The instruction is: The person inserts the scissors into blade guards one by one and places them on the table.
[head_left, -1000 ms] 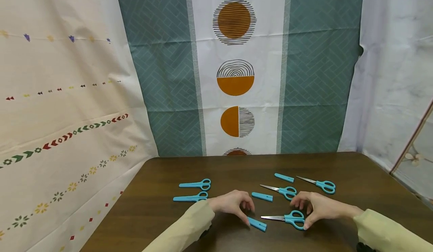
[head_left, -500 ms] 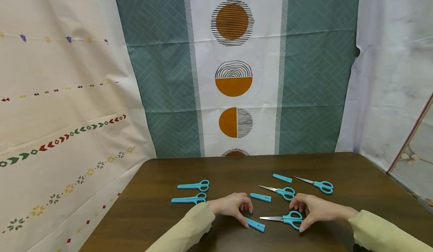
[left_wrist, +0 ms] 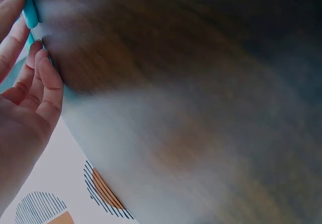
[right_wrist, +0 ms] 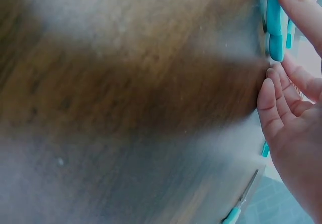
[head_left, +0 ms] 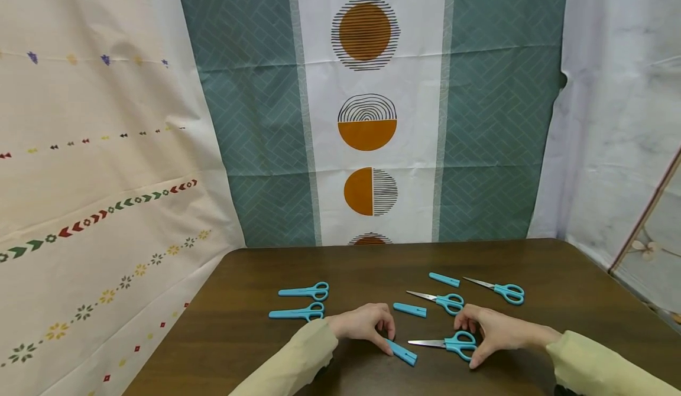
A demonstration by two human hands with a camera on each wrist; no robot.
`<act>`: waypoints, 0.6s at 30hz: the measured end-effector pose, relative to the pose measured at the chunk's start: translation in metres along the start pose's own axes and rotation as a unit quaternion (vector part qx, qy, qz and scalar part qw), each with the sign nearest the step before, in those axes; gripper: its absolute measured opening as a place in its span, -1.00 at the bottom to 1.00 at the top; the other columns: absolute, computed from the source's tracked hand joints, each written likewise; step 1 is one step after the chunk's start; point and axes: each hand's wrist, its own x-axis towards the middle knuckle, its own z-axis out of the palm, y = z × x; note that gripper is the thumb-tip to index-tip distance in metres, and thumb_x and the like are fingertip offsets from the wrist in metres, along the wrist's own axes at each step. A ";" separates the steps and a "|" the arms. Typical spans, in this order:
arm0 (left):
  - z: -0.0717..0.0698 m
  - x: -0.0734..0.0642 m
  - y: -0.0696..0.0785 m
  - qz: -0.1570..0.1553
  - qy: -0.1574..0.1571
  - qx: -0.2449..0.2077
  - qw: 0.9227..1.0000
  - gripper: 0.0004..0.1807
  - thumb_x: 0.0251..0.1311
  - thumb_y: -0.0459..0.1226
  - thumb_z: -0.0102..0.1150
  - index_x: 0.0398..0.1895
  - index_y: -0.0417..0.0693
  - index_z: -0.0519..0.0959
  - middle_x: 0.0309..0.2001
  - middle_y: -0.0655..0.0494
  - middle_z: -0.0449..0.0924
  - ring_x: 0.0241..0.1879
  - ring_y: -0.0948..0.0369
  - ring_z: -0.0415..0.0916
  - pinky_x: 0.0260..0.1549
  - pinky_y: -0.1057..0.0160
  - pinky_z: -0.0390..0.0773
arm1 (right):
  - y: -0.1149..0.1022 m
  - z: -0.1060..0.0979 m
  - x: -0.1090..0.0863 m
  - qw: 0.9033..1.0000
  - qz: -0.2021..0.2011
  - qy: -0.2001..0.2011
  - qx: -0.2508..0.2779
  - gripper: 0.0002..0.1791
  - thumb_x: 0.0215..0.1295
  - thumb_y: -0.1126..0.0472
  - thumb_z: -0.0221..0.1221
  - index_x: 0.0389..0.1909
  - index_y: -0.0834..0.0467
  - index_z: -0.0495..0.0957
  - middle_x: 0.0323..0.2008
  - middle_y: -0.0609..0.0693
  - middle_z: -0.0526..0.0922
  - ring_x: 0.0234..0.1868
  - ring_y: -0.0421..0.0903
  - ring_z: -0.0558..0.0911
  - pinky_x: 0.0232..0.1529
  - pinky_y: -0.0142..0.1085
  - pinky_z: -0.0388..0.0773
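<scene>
In the head view my left hand point(head_left: 367, 325) pinches the left end of a light-blue scissors cap point(head_left: 403, 353) between thumb and fingers; the cap lies on the table. Across from it, my right hand point(head_left: 497, 334) holds the handle loops of a pair of scissors point(head_left: 454, 344), thumb on the near side, fingers on the far side. The bare blades of these scissors point left, towards the cap. The left wrist view catches the cap point(left_wrist: 31, 10) beside my fingers. At the edge of the right wrist view, the scissors handle point(right_wrist: 274, 22) sits between thumb and index finger.
Beyond my hands lie a second cap point(head_left: 409, 310) by uncapped scissors point(head_left: 449, 303), and a third cap point(head_left: 444, 279) by further uncapped scissors point(head_left: 509, 292). Two capped pairs, the far scissors point(head_left: 305, 291) and near scissors point(head_left: 298, 313), lie left on the brown table point(head_left: 239, 349).
My left thumb has come slightly further onto the cap. The right thumb has drawn in closer to the scissors' near loop. The view has shifted slightly; cap and scissors lie where they were.
</scene>
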 end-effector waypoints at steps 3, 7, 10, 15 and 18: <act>0.000 0.000 -0.001 0.007 0.002 0.002 1.000 -0.85 -0.04 -0.18 0.35 -0.46 -0.01 0.60 -0.40 0.34 0.34 -0.40 0.40 0.29 -0.40 0.52 0.32 | -0.002 0.001 0.001 1.000 0.014 -0.002 -0.003 -0.43 -0.16 0.04 0.43 -0.15 0.12 0.38 -0.33 -0.10 0.36 -0.36 -0.16 0.37 -0.39 -0.40 0.35; 0.001 -0.001 -0.002 0.013 0.004 0.000 1.000 -0.86 -0.03 -0.19 0.34 -0.45 -0.02 0.60 -0.40 0.32 0.34 -0.41 0.40 0.29 -0.40 0.53 0.33 | -0.005 0.004 0.003 1.000 0.024 -0.007 -0.009 -0.43 -0.17 0.01 0.42 -0.16 0.10 0.38 -0.34 -0.09 0.36 -0.37 -0.18 0.37 -0.39 -0.41 0.35; 0.001 -0.002 -0.001 0.013 0.004 -0.003 1.000 -0.86 -0.01 -0.19 0.33 -0.44 -0.02 0.60 -0.40 0.31 0.34 -0.41 0.40 0.29 -0.40 0.53 0.34 | -0.006 0.004 0.004 1.000 0.024 -0.010 -0.010 -0.43 -0.17 0.01 0.42 -0.17 0.09 0.37 -0.34 -0.08 0.35 -0.37 -0.18 0.37 -0.40 -0.42 0.35; -0.001 -0.003 -0.001 0.018 0.013 -0.011 1.000 -0.86 0.00 -0.21 0.32 -0.42 -0.05 0.59 -0.40 0.30 0.38 -0.40 0.41 0.33 -0.38 0.52 0.37 | -0.007 0.004 0.004 1.000 0.023 -0.004 -0.022 -0.47 -0.15 0.00 0.41 -0.20 0.08 0.38 -0.36 -0.10 0.35 -0.38 -0.22 0.36 -0.41 -0.42 0.34; -0.003 -0.005 -0.001 0.017 0.023 -0.025 0.999 -0.87 0.00 -0.23 0.32 -0.42 -0.07 0.58 -0.41 0.29 0.42 -0.40 0.44 0.36 -0.38 0.52 0.39 | -0.007 0.004 0.004 0.999 0.017 0.001 -0.029 -0.50 -0.12 0.01 0.40 -0.21 0.06 0.38 -0.37 -0.12 0.35 -0.39 -0.23 0.35 -0.44 -0.43 0.33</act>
